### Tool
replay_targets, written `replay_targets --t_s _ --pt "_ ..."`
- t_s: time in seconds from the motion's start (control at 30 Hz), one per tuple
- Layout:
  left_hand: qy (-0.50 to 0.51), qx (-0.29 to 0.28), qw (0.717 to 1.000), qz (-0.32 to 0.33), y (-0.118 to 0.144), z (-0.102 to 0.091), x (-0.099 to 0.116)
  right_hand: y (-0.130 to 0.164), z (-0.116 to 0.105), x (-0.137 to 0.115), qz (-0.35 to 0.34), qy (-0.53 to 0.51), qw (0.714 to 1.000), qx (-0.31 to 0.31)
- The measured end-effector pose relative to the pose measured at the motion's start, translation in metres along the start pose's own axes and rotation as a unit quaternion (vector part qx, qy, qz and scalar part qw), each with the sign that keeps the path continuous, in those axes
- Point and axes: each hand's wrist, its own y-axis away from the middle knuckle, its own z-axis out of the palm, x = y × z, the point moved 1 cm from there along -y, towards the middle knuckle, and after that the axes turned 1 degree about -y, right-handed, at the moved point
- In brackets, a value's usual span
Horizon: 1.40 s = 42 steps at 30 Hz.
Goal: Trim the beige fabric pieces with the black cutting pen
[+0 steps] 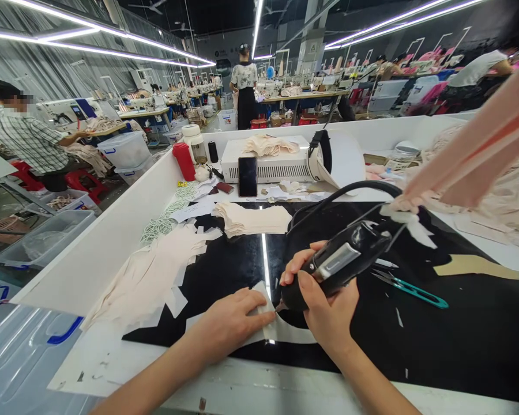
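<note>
My right hand [328,305] grips a black corded hand tool [341,259] with a silver plate, its tip pressed down at the edge of a thin white fabric piece [285,331]. My left hand [229,323] lies flat on that piece, fingers pointing right, just left of the tool tip. The piece rests on a glossy black work surface [436,334]. The tool's black cable [350,190] loops up and back behind it.
Teal-handled snips [410,288] lie right of the tool. Cream fabric stacks [253,219] and scraps [151,276] sit left and behind. A phone [247,176] leans on a white box [268,161]; a red bottle [184,161] stands nearby. Clear bins [21,346] lie left. Other people work at distant tables.
</note>
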Motion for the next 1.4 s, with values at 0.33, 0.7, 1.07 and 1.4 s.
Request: replay_targets --t_s 0.33,0.7,1.07,1.4 --pt "0.066 0.03 0.997 0.001 -0.006 -0.009 0.021 0.007 -0.019 -0.023 -0.01 -0.015 1.0 -0.015" --pt "0.051 0.019 0.999 0.001 -0.01 -0.004 0.027 0.006 -0.013 -0.015 -0.016 -0.028 0.999 -0.011" --pt "0.055 0.02 0.998 -0.004 -0.008 0.002 0.027 0.006 -0.004 -0.007 -0.001 -0.012 1.0 0.003" --pt "0.012 0.042 0.999 0.009 -0.003 0.001 0.029 0.009 -0.023 -0.025 -0.017 -0.006 1.0 -0.018"
